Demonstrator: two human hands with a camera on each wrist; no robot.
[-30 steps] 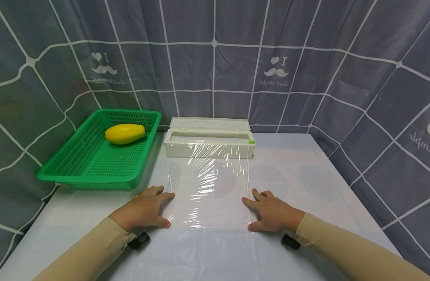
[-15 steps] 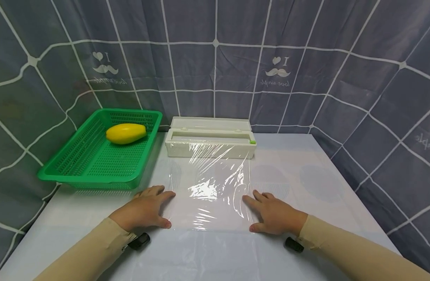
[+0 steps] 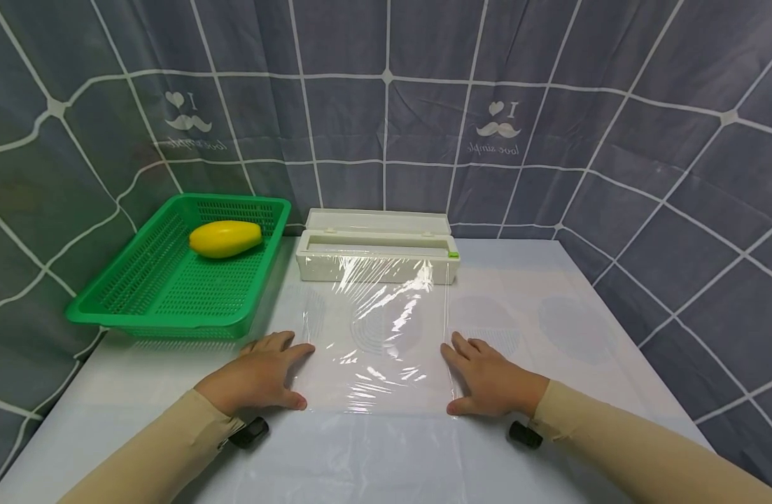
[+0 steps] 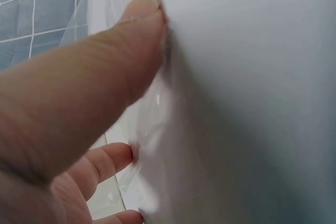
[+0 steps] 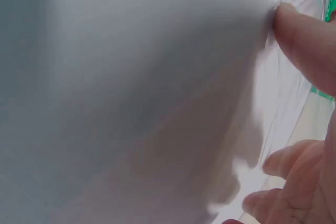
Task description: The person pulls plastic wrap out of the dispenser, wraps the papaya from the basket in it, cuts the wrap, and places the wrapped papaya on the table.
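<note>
1. Film runs from the white box, its lid tipped back, toward me across the counter.
2. My left grip spreads loosely, fingertips at the film's left edge.
3. My right grip spreads likewise at its right edge.
4. Yellow fruit sits in the green basket, left of the box.

The grey, white-gridded cloth bears two white prints in mirror writing: the right-hand print reads "I" with a heart, over a moustache and "love simple", and the left-hand print repeats these signs above a partly blurred lower line.
</note>
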